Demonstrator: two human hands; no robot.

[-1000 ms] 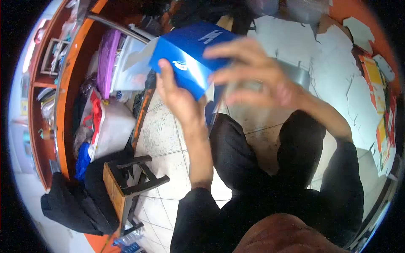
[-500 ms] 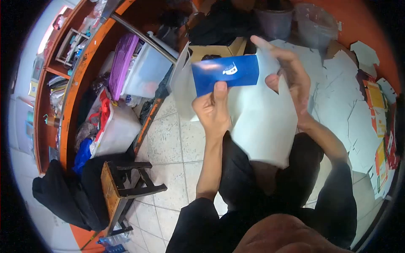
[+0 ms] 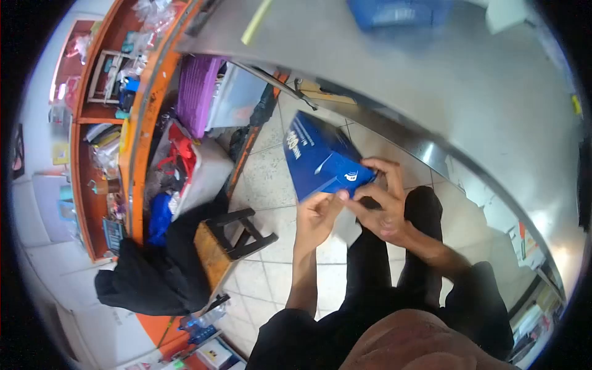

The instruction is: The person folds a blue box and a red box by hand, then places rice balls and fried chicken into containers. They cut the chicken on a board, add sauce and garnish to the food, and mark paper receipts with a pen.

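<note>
A blue cardboard box (image 3: 320, 154) with white and pale lettering is tilted over the floor in front of my knees. My left hand (image 3: 316, 217) is closed on its near lower edge, thumb toward the middle. On the near right corner, beside a small white logo, my right hand (image 3: 383, 203) has its fingers bent around the card. My two hands nearly meet at this edge. A white piece of card (image 3: 348, 229) shows below them. The far side of the box is hidden.
A metal table (image 3: 487, 117) crosses the upper right, with a blurred blue object (image 3: 398, 15) on it. At left are a small wooden stool (image 3: 216, 253), a white bin (image 3: 206, 176), a purple lid (image 3: 196, 95) and orange shelving (image 3: 92, 142).
The card's white inner side faced me before; now its blue printed faces show in a box shape. Both hands have come together on it, and the view has shifted to include the metal table.
</note>
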